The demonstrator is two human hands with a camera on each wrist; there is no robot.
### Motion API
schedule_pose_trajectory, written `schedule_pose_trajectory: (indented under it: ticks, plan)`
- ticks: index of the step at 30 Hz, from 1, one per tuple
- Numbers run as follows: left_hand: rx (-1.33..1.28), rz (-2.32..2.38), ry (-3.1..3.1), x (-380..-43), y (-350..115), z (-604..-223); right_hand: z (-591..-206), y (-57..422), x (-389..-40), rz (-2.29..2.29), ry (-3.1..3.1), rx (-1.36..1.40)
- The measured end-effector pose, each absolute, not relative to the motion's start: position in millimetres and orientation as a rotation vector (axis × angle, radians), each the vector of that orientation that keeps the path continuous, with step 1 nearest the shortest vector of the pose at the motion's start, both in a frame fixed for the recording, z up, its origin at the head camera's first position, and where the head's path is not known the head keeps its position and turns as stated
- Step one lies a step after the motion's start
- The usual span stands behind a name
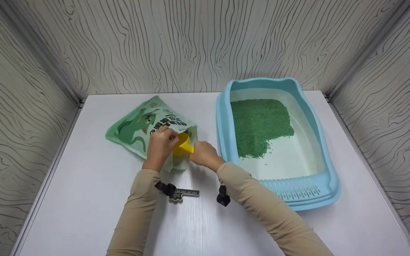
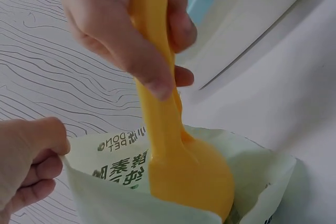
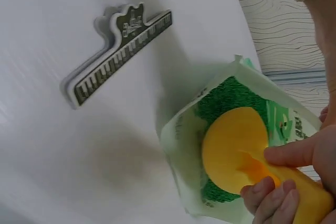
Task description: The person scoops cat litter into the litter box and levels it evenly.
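Observation:
A pale green bag of cat litter (image 1: pixel 133 124) lies on the table with its mouth facing right. My left hand (image 1: pixel 161 144) pinches the edge of that mouth, as the left wrist view also shows. My right hand (image 1: pixel 204 154) grips the handle of a yellow scoop (image 1: pixel 182 145). The scoop's bowl (image 3: pixel 233 145) is inside the bag's mouth, against green pellets (image 3: pixel 231 95). How deep its front edge sits in the pellets is hidden.
On the right stands a light blue litter box (image 1: pixel 226 131), its floor partly covered with green pellets (image 1: pixel 262 122). A bag clip (image 1: pixel 185 193) with a piano-key pattern lies near the left wrist. Patterned walls (image 1: pixel 198 46) enclose the table's back and sides.

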State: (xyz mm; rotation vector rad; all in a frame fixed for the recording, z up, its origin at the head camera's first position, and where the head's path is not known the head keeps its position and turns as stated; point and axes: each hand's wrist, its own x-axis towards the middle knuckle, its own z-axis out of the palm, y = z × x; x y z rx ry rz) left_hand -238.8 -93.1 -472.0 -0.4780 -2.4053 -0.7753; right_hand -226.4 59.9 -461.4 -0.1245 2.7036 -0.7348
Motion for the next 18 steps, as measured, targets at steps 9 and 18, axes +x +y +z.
schedule_pose_trajectory:
  ticks: [9,18]
  plan:
    - [-0.514,-0.808,-2.396,-235.7,-94.7,-474.8,-481.5,48.0,-219.5,-0.535,2.774,-0.086]
    - [-0.508,-0.821,-2.388,-239.6,-101.5,-469.6,-483.6,46.6,-218.8,-0.492,2.677,0.004]
